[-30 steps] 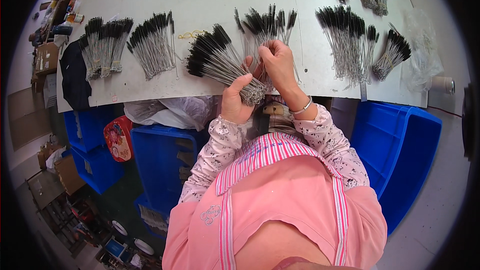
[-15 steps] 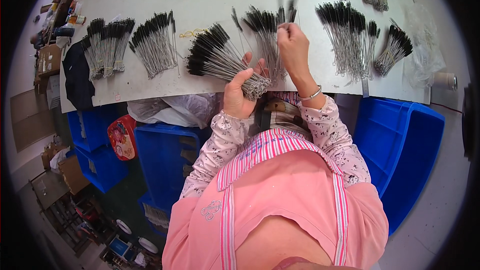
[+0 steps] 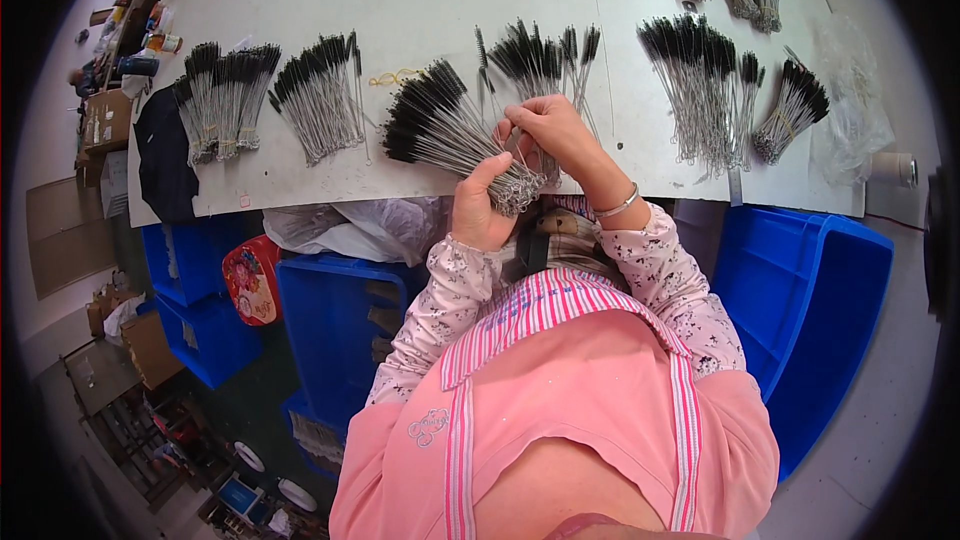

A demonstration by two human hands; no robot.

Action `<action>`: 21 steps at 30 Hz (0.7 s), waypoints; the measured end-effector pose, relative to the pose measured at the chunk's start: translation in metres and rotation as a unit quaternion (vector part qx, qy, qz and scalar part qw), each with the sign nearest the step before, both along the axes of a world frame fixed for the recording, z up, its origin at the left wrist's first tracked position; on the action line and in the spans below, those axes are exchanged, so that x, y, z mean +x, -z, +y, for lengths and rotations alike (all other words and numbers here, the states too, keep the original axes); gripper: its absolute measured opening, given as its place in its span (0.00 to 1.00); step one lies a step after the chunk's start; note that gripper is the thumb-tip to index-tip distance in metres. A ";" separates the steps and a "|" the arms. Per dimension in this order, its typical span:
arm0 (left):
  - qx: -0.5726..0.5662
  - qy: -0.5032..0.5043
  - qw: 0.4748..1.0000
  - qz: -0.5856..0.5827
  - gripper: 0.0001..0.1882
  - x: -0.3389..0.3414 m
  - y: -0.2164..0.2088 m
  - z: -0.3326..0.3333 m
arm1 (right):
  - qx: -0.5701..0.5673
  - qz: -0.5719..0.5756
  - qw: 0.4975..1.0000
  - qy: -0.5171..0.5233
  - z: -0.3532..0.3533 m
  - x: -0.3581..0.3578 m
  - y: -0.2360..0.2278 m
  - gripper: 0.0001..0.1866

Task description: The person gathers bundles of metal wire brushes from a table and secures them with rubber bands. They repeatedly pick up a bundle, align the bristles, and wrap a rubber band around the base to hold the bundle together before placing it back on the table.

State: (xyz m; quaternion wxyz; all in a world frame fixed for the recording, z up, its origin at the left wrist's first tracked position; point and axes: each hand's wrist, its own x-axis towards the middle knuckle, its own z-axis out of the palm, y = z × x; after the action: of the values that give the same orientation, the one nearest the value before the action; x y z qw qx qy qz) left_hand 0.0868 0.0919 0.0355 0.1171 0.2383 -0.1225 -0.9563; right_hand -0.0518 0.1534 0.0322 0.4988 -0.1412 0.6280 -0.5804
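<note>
My left hand (image 3: 484,208) is wrapped round a thick, fanned bundle of wire-handled tube brushes (image 3: 430,125), black bristles to the upper left, looped wire ends by the palm. My right hand (image 3: 548,130) has its fingertips pinched together close to the left fingers, above the bundle's looped ends. Whatever it may grip is hidden. A single brush (image 3: 481,48) stands out beside the bundle, its stem running down toward both hands. Just beyond my right hand lies a loose pile of similar brushes (image 3: 527,52), with a few separate ones (image 3: 588,48) at its right.
More brush groups lie on the white table (image 3: 400,5): two at left (image 3: 228,90) (image 3: 320,90), a large one (image 3: 700,80) and a banded bundle (image 3: 792,110) at right. Yellow rubber bands (image 3: 396,77) sit nearby. Blue bins (image 3: 840,280) stand below the front edge.
My right hand has come down and left from the separate brushes to beside my left hand. The left hand keeps its hold on the bundle. The whole view has shifted slightly.
</note>
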 end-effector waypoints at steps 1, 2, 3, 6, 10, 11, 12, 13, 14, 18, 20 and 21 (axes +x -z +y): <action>-0.007 -0.003 1.000 -0.010 0.21 0.002 0.002 -0.001 | -0.009 -0.036 0.999 0.008 0.000 0.000 -0.003 0.11; -0.013 -0.006 1.000 -0.020 0.21 0.004 0.006 -0.002 | -0.018 -0.072 0.997 0.016 0.001 0.000 -0.008 0.11; -0.021 -0.007 0.999 -0.029 0.21 0.005 0.008 -0.003 | -0.028 -0.108 0.993 0.025 0.001 0.000 -0.011 0.11; -0.010 0.023 1.000 0.010 0.21 0.009 0.009 -0.005 | -0.051 -0.102 0.992 0.052 0.001 0.003 -0.009 0.09; 0.001 -0.003 1.000 -0.018 0.22 0.003 0.002 -0.002 | -0.038 -0.037 0.995 0.085 0.000 0.005 -0.007 0.08; 0.009 -0.002 1.000 -0.018 0.22 0.003 -0.002 -0.001 | -0.038 -0.004 0.994 0.098 -0.001 0.004 0.003 0.08; 0.016 -0.002 1.000 -0.017 0.22 0.003 -0.003 -0.002 | -0.038 0.029 0.993 0.109 -0.002 0.004 0.007 0.08; 0.015 -0.010 1.000 -0.018 0.22 0.003 -0.002 -0.002 | -0.028 0.063 0.991 0.114 -0.001 0.002 0.009 0.09; 0.015 -0.017 1.000 -0.019 0.23 0.003 0.000 -0.002 | -0.018 0.098 0.988 0.118 0.000 0.001 0.010 0.09; 0.004 -0.030 0.999 -0.027 0.23 0.004 0.000 -0.002 | 0.003 0.145 0.980 0.139 0.002 0.001 0.006 0.11; 0.000 -0.003 1.000 -0.013 0.23 0.006 0.005 -0.006 | 0.009 0.171 0.976 0.132 0.002 -0.004 0.010 0.13; -0.001 0.009 1.000 -0.006 0.23 0.008 0.007 -0.006 | 0.012 0.183 0.975 0.126 0.003 -0.006 0.011 0.14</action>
State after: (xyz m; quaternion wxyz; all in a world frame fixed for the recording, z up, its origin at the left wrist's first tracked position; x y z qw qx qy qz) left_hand 0.0943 0.0856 0.0289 0.1075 0.2432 -0.1260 -0.9557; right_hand -0.0579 0.1565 0.0209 0.2998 -0.1585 0.7284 -0.5953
